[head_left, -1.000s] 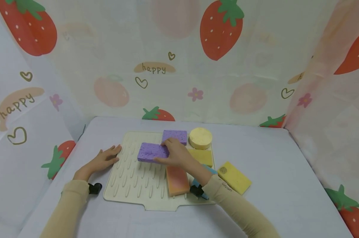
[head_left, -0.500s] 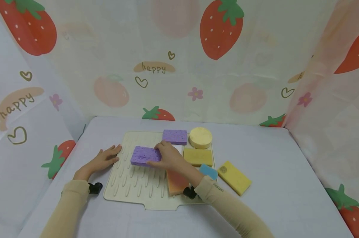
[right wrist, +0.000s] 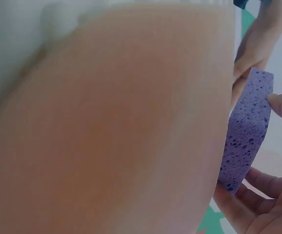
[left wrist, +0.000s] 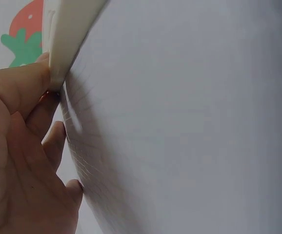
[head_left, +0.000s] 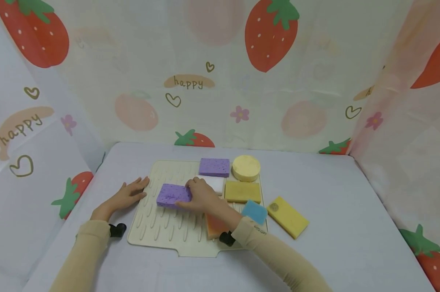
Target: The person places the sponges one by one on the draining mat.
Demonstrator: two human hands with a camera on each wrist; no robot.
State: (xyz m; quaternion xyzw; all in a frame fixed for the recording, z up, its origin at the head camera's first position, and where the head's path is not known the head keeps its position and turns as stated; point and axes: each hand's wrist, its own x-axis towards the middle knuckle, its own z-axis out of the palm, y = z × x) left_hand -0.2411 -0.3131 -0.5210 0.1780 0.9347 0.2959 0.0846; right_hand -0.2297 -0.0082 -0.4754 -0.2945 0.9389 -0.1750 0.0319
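My right hand (head_left: 203, 197) grips a purple sponge (head_left: 172, 195) by its right end, thumb on the near side and fingers on the far side. In the right wrist view, the pitted sponge (right wrist: 248, 129) sits between thumb and fingertips. It is over the left half of a cream ridged mat (head_left: 161, 231); contact with the mat is unclear. My left hand (head_left: 129, 194) lies at the mat's left edge, its fingers extended and touching it. The left wrist view shows the left hand (left wrist: 29, 156) against the mat's edge (left wrist: 72, 39).
On the mat's right half lie a second purple sponge (head_left: 214, 167), a round cream sponge (head_left: 246, 167), a white block (head_left: 214, 184), a yellow sponge (head_left: 243, 192), a blue sponge (head_left: 254, 211) and an orange sponge (head_left: 215, 227), partly hidden. Another yellow sponge (head_left: 288, 217) lies on the table (head_left: 344, 227).
My right hand has carried the purple sponge left and toward me, uncovering more of the white block and the blue sponge. The left hand has stayed in place.
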